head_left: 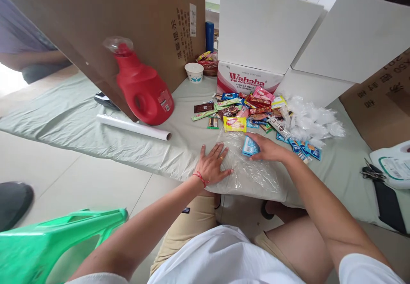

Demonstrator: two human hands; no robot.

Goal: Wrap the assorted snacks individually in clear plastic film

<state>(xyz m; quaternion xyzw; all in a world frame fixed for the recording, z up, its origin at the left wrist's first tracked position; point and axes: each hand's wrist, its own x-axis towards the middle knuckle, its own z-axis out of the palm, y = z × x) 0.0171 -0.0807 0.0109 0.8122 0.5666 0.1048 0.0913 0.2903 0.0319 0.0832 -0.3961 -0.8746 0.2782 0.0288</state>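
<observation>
My left hand (pixel 212 165) lies flat with its fingers spread on the near edge of a clear plastic bag (pixel 253 177). My right hand (pixel 266 147) grips a small blue packet (pixel 250 146) with a white label over that bag. Just beyond my hands, a yellow nabati wafer packet (pixel 235 124) lies at the front of a heap of wrapped snacks (pixel 246 106). Several blue sachets (pixel 301 148) lie to the right of my right hand, beside a pile of crumpled clear plastic bags (pixel 315 119).
A red detergent jug (pixel 144 87) and a white roll (pixel 134 127) lie left. Behind stand a paper cup (pixel 194 72), a Wahaha carton (pixel 250 78) and a tall brown cardboard box (pixel 153 15). Keys (pixel 373 171) and a white bottle (pixel 392 164) are right; a green stool (pixel 48 241) is lower left.
</observation>
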